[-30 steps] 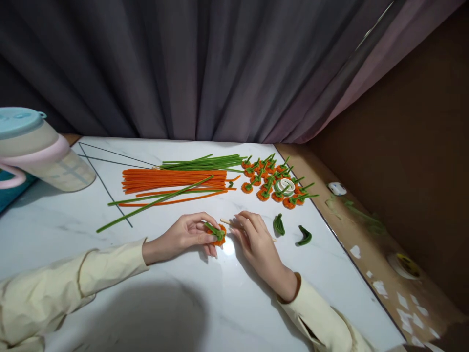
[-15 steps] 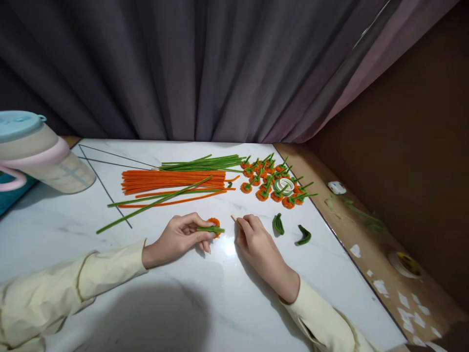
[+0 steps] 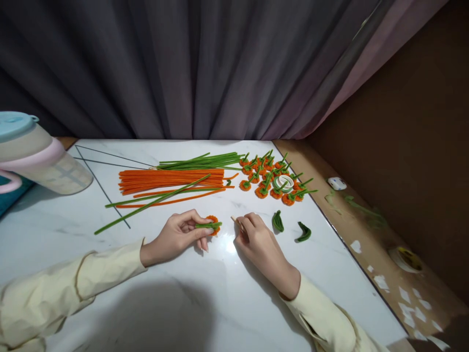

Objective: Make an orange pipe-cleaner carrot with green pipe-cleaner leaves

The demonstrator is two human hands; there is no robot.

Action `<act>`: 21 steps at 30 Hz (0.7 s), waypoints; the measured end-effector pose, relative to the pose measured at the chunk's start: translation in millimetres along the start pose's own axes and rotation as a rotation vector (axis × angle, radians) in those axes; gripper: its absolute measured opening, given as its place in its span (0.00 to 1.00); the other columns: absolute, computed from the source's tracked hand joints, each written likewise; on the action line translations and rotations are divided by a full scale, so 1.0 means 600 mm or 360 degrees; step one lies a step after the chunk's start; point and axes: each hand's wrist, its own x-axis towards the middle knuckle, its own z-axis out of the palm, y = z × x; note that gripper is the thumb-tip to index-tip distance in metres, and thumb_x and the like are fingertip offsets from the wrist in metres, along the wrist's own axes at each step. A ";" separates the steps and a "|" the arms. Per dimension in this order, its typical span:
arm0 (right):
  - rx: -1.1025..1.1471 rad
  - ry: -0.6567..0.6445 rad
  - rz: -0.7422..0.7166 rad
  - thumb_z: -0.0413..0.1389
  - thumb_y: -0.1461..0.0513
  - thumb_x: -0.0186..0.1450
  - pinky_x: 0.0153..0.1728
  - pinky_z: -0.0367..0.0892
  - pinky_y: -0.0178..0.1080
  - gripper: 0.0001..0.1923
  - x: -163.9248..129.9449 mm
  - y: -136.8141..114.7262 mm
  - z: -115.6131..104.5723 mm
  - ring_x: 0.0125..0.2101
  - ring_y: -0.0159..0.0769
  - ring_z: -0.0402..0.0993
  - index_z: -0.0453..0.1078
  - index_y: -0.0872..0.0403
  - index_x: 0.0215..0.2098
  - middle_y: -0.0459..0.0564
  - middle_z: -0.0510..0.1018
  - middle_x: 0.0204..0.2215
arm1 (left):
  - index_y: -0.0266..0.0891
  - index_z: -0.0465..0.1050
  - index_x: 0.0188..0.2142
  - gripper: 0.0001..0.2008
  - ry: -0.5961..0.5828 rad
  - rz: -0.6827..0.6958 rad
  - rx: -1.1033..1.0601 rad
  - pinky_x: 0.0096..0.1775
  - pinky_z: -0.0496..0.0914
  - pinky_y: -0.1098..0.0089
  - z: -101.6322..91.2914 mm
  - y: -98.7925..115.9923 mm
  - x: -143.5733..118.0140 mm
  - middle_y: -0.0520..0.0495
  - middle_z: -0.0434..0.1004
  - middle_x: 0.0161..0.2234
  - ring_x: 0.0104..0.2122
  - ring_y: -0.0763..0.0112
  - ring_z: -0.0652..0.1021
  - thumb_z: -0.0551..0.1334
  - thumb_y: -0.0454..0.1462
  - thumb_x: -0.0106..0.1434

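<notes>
Between the thumb and fingers of my left hand (image 3: 183, 231) is an orange pipe-cleaner flower (image 3: 215, 229), with a green pipe-cleaner piece (image 3: 205, 225) lying across it. My right hand (image 3: 256, 239) is closed round a thin wooden stick (image 3: 236, 222), whose tip points toward the flower; a small gap separates the two. Right of this hand lie two dark green bent pipe-cleaner pieces, one folded (image 3: 277, 221) and one curved (image 3: 304, 231). Farther back sits a cluster of orange flowers with green stems (image 3: 261, 190).
Orange pipe cleaners (image 3: 168, 181) are bundled beyond my hands, with green pipe cleaners (image 3: 201, 160) behind them. Rolls of tape (image 3: 285, 182) rest among the flowers. A large cup (image 3: 54, 166) stands at the left. Paper scraps (image 3: 381, 282) and another tape roll (image 3: 406, 258) lie beyond the right edge.
The view has shifted slightly. Both hands keep nearly the same pose, with the flower still in the left and the stick in the right.
</notes>
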 end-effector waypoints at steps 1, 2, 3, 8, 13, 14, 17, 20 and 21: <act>0.0006 0.0002 -0.0004 0.48 0.72 0.56 0.30 0.65 0.38 0.11 0.000 0.001 0.000 0.32 0.38 0.66 0.66 0.55 0.35 0.51 0.69 0.31 | 0.35 0.66 0.29 0.11 -0.0014 -0.0013 -0.0018 0.23 0.73 0.70 0.000 0.001 0.001 0.51 0.76 0.18 0.19 0.69 0.78 0.66 0.39 0.58; 0.0025 0.0003 -0.0006 0.48 0.72 0.56 0.31 0.65 0.38 0.11 -0.001 0.002 0.001 0.32 0.38 0.66 0.66 0.55 0.35 0.51 0.69 0.31 | 0.35 0.66 0.30 0.11 -0.0026 -0.0025 -0.0035 0.22 0.73 0.71 0.000 0.001 0.002 0.50 0.76 0.18 0.19 0.69 0.78 0.66 0.40 0.58; 0.0056 0.0008 -0.0005 0.48 0.72 0.56 0.31 0.65 0.38 0.11 -0.001 0.003 0.001 0.31 0.37 0.66 0.66 0.55 0.35 0.50 0.68 0.31 | 0.35 0.66 0.30 0.12 -0.0037 -0.0037 -0.0052 0.22 0.73 0.71 -0.001 0.002 0.003 0.50 0.77 0.19 0.19 0.69 0.78 0.66 0.40 0.58; 0.0267 0.0012 0.0077 0.49 0.71 0.55 0.26 0.63 0.34 0.09 0.001 0.007 0.001 0.26 0.33 0.64 0.66 0.54 0.31 0.47 0.66 0.28 | 0.35 0.64 0.31 0.12 -0.0088 -0.0102 -0.0164 0.21 0.72 0.72 -0.005 0.002 0.009 0.50 0.77 0.19 0.18 0.70 0.77 0.66 0.39 0.58; 0.0424 -0.0010 0.0145 0.49 0.71 0.55 0.25 0.61 0.34 0.07 0.005 0.002 -0.008 0.22 0.29 0.62 0.67 0.55 0.28 0.45 0.65 0.26 | 0.35 0.64 0.33 0.12 -0.0088 -0.0145 -0.0214 0.20 0.72 0.73 -0.009 0.001 0.015 0.49 0.77 0.20 0.17 0.70 0.77 0.65 0.39 0.58; 0.0470 -0.0010 0.0161 0.50 0.71 0.54 0.25 0.61 0.33 0.08 0.006 0.001 -0.010 0.22 0.29 0.63 0.67 0.55 0.29 0.45 0.65 0.25 | 0.35 0.64 0.34 0.12 -0.0094 -0.0150 -0.0219 0.19 0.72 0.73 -0.010 0.001 0.015 0.50 0.77 0.20 0.17 0.70 0.77 0.65 0.39 0.58; 0.0676 -0.0032 0.0260 0.51 0.71 0.54 0.25 0.63 0.33 0.09 0.009 -0.001 -0.014 0.24 0.30 0.64 0.70 0.55 0.30 0.45 0.67 0.26 | 0.35 0.64 0.36 0.12 -0.0122 -0.0157 -0.0220 0.20 0.72 0.74 -0.010 0.002 0.015 0.49 0.77 0.22 0.18 0.70 0.78 0.65 0.39 0.58; 0.1006 -0.0107 0.0425 0.52 0.69 0.55 0.25 0.64 0.33 0.08 0.011 -0.004 -0.019 0.25 0.30 0.66 0.71 0.56 0.31 0.47 0.69 0.27 | 0.36 0.63 0.36 0.12 -0.0106 -0.0146 -0.0185 0.20 0.72 0.73 -0.010 0.001 0.014 0.48 0.78 0.24 0.18 0.70 0.78 0.65 0.39 0.59; 0.1133 -0.0160 0.0474 0.53 0.67 0.56 0.24 0.64 0.33 0.07 0.012 -0.005 -0.021 0.24 0.29 0.66 0.72 0.56 0.31 0.47 0.70 0.28 | 0.36 0.63 0.36 0.12 -0.0092 -0.0138 -0.0161 0.20 0.72 0.73 -0.009 0.000 0.013 0.48 0.78 0.23 0.18 0.70 0.78 0.65 0.39 0.59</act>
